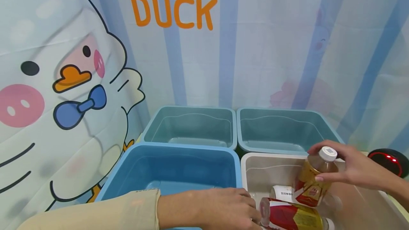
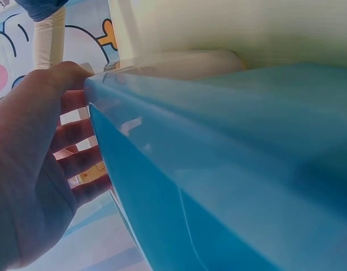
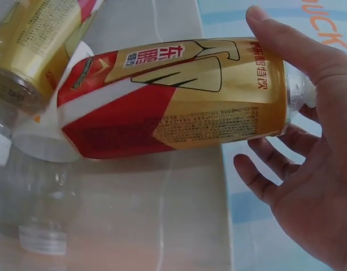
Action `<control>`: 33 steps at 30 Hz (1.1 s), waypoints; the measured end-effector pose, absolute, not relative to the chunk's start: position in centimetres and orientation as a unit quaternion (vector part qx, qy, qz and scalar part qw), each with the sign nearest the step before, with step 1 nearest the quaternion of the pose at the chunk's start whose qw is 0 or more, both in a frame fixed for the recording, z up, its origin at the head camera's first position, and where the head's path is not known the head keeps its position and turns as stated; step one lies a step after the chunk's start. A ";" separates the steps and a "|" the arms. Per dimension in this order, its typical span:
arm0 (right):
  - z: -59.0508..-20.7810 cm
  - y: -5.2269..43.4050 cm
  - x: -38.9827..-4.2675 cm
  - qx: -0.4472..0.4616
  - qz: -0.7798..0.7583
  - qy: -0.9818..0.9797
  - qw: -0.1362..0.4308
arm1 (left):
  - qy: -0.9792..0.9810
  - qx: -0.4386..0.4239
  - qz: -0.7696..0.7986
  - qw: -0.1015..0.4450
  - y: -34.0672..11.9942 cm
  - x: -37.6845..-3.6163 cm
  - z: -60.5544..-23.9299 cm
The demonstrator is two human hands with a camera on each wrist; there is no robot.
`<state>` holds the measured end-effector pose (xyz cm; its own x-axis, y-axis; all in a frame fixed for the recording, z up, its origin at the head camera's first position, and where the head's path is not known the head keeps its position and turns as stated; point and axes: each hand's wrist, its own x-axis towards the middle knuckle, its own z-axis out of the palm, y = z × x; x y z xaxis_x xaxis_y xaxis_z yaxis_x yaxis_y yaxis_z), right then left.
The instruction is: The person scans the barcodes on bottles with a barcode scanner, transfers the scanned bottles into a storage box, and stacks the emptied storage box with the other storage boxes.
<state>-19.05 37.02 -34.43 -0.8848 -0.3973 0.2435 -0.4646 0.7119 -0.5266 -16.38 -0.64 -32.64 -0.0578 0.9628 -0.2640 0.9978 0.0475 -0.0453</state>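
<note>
My right hand (image 1: pixel 358 166) grips a plastic drink bottle (image 1: pixel 314 182) near its shoulder, thumb on one side and fingers on the other. The bottle has a red and gold label and a white cap, and stands slightly tilted over the beige bin (image 1: pixel 271 156). Below it, a similar red and gold bottle (image 1: pixel 292 217) lies on its side. My left hand (image 1: pixel 211 205) reaches across the edge between the blue bin (image 1: pixel 191 147) and the beige one, its fingertips close to the lying bottle's base. In the left wrist view its fingers (image 2: pixel 77 132) look extended and spread beside the blue rim.
A white container (image 3: pixel 46 135) and a clear bottle with a white cap (image 3: pixel 46 209) also lie in the beige bin. Two teal bins (image 1: pixel 191 108) (image 1: pixel 278 110) stand behind. A black round device (image 1: pixel 388 162) with red lights sits at right. A printed curtain (image 1: pixel 198 63) hangs behind.
</note>
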 end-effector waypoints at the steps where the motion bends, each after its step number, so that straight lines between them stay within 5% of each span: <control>1: -34.6 36.9 -19.1 0.241 0.313 -0.917 0.051 | 0.719 0.682 -0.109 0.080 -0.6 -16.4 -32.6; 16: -34.7 35.1 -19.6 0.323 0.419 -0.849 -0.001 | 0.715 0.687 -0.107 0.074 -0.7 -16.4 -32.7; 33: -32.5 35.7 -19.1 0.251 0.443 -0.860 0.015 | 0.717 0.684 -0.105 0.081 -0.6 -16.4 -32.7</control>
<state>-19.07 35.72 -32.55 -0.8736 -0.4187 0.2481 -0.4452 0.4814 -0.7551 -16.39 -0.65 -32.74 -0.0505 0.9643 -0.2600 0.9983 0.0412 -0.0409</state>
